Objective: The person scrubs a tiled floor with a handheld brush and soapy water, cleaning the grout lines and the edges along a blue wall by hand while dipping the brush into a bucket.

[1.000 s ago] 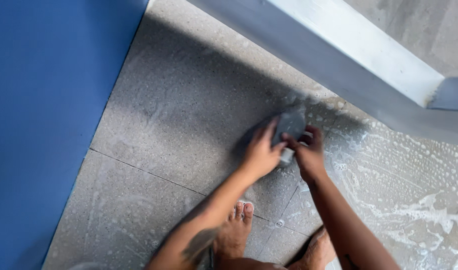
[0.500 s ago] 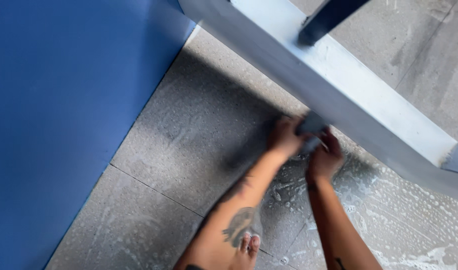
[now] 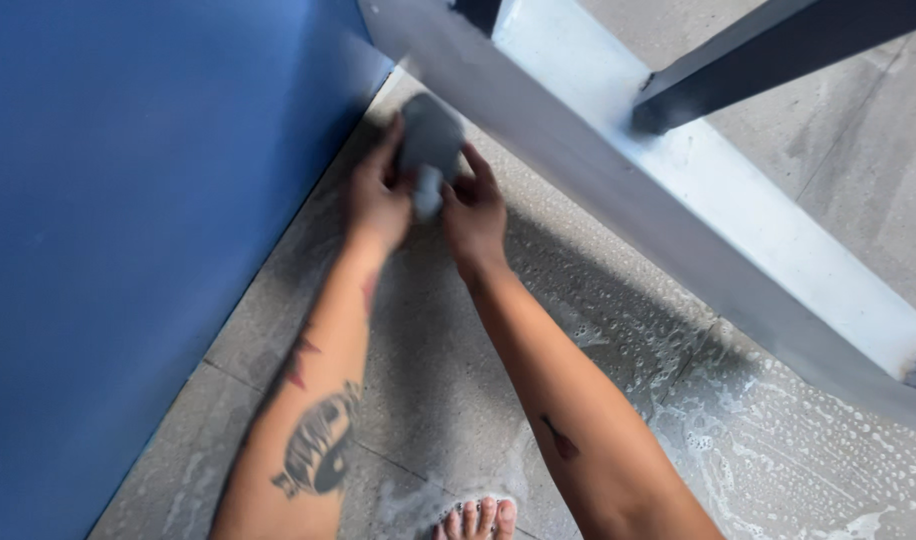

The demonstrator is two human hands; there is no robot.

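Both my hands hold one grey scrubbing block (image 3: pixel 428 140) with a pale handle, low over the grey tiled floor (image 3: pixel 448 350). My left hand (image 3: pixel 378 195) grips its left side and my right hand (image 3: pixel 475 205) grips its right side. The block lies close under the edge of a pale blue metal beam (image 3: pixel 698 220), near the corner where the beam meets the blue wall (image 3: pixel 128 220). The block is blurred.
Soapy foam covers the floor tiles at the lower right (image 3: pixel 778 460). A dark bar (image 3: pixel 778 50) joins the beam at the upper right. My bare toes (image 3: pixel 478 520) show at the bottom edge. The blue wall fills the left side.
Both hands have slid the block along the beam toward the blue wall corner. The view has followed, so the wall now fills more of the left.
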